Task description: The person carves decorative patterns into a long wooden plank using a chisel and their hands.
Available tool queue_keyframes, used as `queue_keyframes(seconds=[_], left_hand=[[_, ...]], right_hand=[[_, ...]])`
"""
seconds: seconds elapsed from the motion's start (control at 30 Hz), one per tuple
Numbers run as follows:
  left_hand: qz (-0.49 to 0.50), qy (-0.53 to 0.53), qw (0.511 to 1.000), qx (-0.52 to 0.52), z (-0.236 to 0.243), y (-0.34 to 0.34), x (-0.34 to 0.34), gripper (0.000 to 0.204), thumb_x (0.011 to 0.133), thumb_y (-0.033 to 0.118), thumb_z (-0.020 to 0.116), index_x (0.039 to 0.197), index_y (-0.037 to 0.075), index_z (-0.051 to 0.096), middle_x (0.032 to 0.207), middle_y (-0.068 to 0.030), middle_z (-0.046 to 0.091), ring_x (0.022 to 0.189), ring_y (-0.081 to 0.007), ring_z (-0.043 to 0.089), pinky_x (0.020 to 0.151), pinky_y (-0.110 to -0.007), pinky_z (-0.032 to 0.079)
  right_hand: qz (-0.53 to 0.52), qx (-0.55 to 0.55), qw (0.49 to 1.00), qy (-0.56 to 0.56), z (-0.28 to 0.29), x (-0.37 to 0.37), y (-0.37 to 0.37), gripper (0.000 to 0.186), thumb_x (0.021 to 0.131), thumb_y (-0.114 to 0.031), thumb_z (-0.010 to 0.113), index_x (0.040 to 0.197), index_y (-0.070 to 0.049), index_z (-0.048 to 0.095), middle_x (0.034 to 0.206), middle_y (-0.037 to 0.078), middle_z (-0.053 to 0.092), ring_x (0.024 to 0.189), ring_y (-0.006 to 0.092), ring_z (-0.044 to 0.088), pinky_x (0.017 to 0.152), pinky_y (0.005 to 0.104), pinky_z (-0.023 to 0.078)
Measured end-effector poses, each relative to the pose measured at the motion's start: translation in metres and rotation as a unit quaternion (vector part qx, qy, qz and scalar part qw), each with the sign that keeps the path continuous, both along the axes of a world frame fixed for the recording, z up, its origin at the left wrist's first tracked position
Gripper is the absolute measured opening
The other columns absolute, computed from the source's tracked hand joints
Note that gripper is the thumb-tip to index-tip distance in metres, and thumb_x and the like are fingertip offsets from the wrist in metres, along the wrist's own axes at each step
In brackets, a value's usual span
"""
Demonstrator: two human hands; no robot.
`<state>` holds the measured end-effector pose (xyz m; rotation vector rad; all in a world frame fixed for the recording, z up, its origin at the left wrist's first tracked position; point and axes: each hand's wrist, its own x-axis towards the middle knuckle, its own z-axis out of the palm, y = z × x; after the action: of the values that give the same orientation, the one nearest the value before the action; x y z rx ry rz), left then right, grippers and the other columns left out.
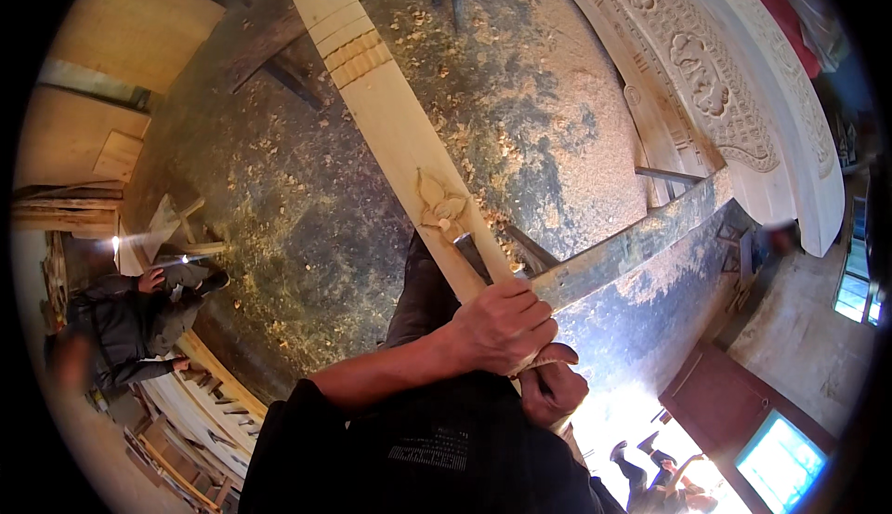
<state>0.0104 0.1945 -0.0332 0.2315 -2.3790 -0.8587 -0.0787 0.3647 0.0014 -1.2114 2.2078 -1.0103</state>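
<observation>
A long pale wooden plank [390, 114] runs from the top of the view down to my hands, with grooved bands near its upper part and a carved flower [440, 205] lower down. A metal chisel [472, 256] lies along the plank, its tip just below the flower. My left hand [506, 323] is closed around the chisel and rests on the plank's lower end. My right hand [553, 391] sits right beneath it, fingers curled around the tool's handle, which is mostly hidden.
Wood shavings cover the dark floor [307, 207]. A large carved arched panel [715, 86] leans at the upper right. A crouching person [130, 323] works on pale carved wood at the left. Another person [655, 463] is at the lower right near a bright doorway.
</observation>
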Motion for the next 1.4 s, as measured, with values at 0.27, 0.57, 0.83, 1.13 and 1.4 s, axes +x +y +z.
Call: queue_keyframes(seconds=[0.27,0.57,0.83,1.13,1.4], left_hand=[[0.028,-0.020,0.999,-0.012,0.001,-0.001,-0.002,0.017,0.073,0.023,0.067,0.080,0.009,0.062,0.081,-0.0043,0.059,0.077,-0.0218,0.066,0.077,-0.036,0.053],[0.054,-0.008,0.998,-0.001,0.004,-0.006,-0.007,0.023,0.077,0.024,0.076,0.077,0.009,0.059,0.076,-0.0036,0.054,0.071,-0.0210,0.062,0.073,-0.035,0.051],[0.082,0.004,0.997,0.002,0.006,-0.008,-0.007,0.020,0.076,0.024,0.072,0.078,0.009,0.058,0.076,-0.0044,0.051,0.070,-0.0229,0.060,0.074,-0.036,0.051],[0.089,0.011,0.996,0.005,0.008,-0.010,-0.004,0.024,0.076,0.028,0.073,0.078,0.009,0.058,0.075,-0.0045,0.051,0.072,-0.0234,0.061,0.077,-0.038,0.052],[0.001,0.016,0.999,-0.028,0.001,-0.004,-0.002,0.028,0.077,0.032,0.073,0.076,0.009,0.056,0.077,-0.0053,0.053,0.075,-0.0232,0.063,0.084,-0.038,0.055]], right_hand=[[0.052,-0.015,0.998,0.045,-0.006,-0.013,-0.005,0.021,0.074,0.007,0.080,0.092,-0.003,0.078,0.069,0.015,0.068,0.057,0.0287,0.067,0.057,0.0344,0.050],[0.069,-0.033,0.996,0.035,-0.010,-0.021,-0.012,0.018,0.073,0.008,0.077,0.088,-0.003,0.077,0.070,0.015,0.068,0.057,0.0306,0.067,0.055,0.0362,0.050],[0.062,-0.030,0.997,0.037,-0.011,-0.020,-0.015,0.013,0.074,0.007,0.076,0.084,-0.002,0.075,0.067,0.015,0.066,0.056,0.0323,0.067,0.055,0.0370,0.050],[0.068,-0.017,0.996,0.063,-0.009,-0.016,-0.023,0.013,0.076,-0.004,0.079,0.083,-0.011,0.071,0.071,0.012,0.064,0.055,0.0336,0.063,0.049,0.0423,0.048],[0.081,-0.003,0.994,0.076,-0.004,-0.017,0.004,0.022,0.077,0.001,0.079,0.091,-0.016,0.076,0.072,0.010,0.063,0.053,0.0309,0.062,0.047,0.0417,0.047]])
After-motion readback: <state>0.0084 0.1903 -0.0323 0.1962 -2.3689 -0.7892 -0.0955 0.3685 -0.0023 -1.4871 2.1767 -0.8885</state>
